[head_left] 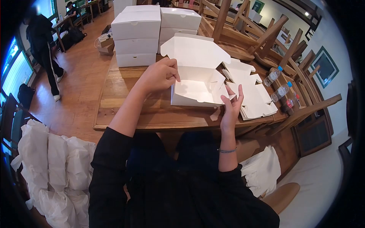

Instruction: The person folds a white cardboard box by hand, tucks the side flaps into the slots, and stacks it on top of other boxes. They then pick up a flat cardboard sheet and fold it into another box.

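Observation:
A white cardboard box [195,91] stands at the front of the wooden table, its lid raised at the back and its inside showing. At its left wall my left hand [163,76] is closed, with the fingers pinching the top edge. My right hand [232,108] is at the front right corner, its thumb and fingers around a small corner flap and a couple of fingers stretched upward. Just right of the box lies a stack of flat, unfolded white box blanks [253,93].
Closed white boxes [137,34] are stacked at the back left of the table [121,114]. Plastic bottles [281,91] line the right side beside upturned wooden stools [262,41]. White plastic-wrapped bundles [57,163] sit at lower left. A person [42,45] stands far left.

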{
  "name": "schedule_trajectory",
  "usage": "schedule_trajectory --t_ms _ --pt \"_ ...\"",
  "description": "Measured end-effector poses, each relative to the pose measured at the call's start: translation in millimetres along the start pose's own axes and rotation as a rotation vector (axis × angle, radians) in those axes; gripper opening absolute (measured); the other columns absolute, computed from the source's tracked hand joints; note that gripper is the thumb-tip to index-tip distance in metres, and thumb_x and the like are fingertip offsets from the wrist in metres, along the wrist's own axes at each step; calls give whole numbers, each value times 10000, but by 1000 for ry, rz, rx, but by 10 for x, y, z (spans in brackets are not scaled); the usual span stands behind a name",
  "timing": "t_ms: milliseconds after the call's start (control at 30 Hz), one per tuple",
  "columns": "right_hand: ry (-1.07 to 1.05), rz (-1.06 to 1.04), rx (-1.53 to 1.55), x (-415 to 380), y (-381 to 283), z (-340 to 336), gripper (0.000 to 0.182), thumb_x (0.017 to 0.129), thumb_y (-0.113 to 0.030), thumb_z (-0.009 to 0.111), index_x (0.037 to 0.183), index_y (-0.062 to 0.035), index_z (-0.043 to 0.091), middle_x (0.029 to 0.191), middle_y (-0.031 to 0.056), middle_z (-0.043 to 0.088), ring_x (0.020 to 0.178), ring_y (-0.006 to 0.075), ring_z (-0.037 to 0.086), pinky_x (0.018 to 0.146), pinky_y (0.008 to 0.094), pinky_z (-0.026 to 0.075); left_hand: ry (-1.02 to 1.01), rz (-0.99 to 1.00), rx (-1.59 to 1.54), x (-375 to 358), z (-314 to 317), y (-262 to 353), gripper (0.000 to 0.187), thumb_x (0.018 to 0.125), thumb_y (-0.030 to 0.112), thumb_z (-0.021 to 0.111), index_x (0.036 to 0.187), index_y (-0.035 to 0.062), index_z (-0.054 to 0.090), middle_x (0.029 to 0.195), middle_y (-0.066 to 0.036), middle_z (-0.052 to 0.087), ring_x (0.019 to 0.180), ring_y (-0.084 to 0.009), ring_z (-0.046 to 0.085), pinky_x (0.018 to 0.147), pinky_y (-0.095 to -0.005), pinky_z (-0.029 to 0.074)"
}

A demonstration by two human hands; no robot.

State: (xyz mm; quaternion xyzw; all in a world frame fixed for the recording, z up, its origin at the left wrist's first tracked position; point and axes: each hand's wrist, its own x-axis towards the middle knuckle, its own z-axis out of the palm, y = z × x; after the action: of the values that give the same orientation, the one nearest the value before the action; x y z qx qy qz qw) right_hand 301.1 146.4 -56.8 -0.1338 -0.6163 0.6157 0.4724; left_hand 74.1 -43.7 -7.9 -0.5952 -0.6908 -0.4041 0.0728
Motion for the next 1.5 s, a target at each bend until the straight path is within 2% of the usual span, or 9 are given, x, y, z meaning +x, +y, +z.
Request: schedule_trajectory --t_ms 167,433,667,767,867,967,1067,1233,1500 --pt "-82 -22 76 -59 -8 77 829 912 -8 586 1650 -38 209 1422 223 579 1327 254 539 1178 387 366 12 -8 -24 -2 -1 25 153 788 8 641 829 35 785 893 -75 608 923 -258 608 895 -362 513" --pt "-147 -22 96 -46 25 48 802 920 -16 586 1643 -42 240 1406 207 582 1251 197 562 1060 302 453 -80 -69 -115 15 14 43 199 876 12 609 959 38 788 891 -87 615 843 -210 606 794 -322 515" --pt "-156 -32 78 -40 60 16 792 912 2 589 1632 -31 259 1417 205 564 1331 235 530 1115 356 424 -85 -179 -241 33 53 -47 225 979 69 654 1184 75 747 935 -48 646 789 -166 572 777 -309 500" --pt "-159 -35 90 -41 68 14 783 911 7 591 1626 -28 273 1428 204 553 1356 249 517 1137 370 406 -58 -250 -263 36 36 -10 232 939 47 686 1162 75 745 896 -54 631 839 -163 600 805 -332 518" --pt "-156 -22 101 -47 77 10 777 911 11 592 1622 -24 280 1435 202 547 1363 249 512 1137 364 406 -65 -265 -213 28 18 -62 222 956 93 709 1175 67 737 869 -33 636 777 -120 586 740 -304 519" --pt "-161 -27 99 -42 104 -4 777 912 13 595 1622 -26 282 1436 201 545 1367 244 510 1117 353 424 -166 -537 -387 54 -28 12 212 978 126 706 1176 58 735 823 -7 627 704 -81 570 656 -268 511" --pt "-160 -34 89 -47 92 -2 775 914 16 597 1622 -32 285 1436 199 547 1356 231 521 1081 334 455 -126 -502 -423 55 1 108 194 1016 157 675 1183 78 736 791 53 561 671 -39 501 616 -220 457" --pt "-152 -29 77 -53 85 -12 752 920 14 606 1610 -41 313 1432 192 557 1315 205 556 1019 306 496 -136 -477 -487 33 34 29 227 1028 123 627 1233 88 719 834 57 541 712 -39 514 637 -223 469" --pt "-157 -45 11 -55 101 -28 698 926 3 614 1579 -35 373 1427 170 576 1327 216 558 1018 328 504 -227 -517 -580 63 6 82 323 1078 158 560 1387 119 645 931 50 500 802 -45 512 702 -214 482"
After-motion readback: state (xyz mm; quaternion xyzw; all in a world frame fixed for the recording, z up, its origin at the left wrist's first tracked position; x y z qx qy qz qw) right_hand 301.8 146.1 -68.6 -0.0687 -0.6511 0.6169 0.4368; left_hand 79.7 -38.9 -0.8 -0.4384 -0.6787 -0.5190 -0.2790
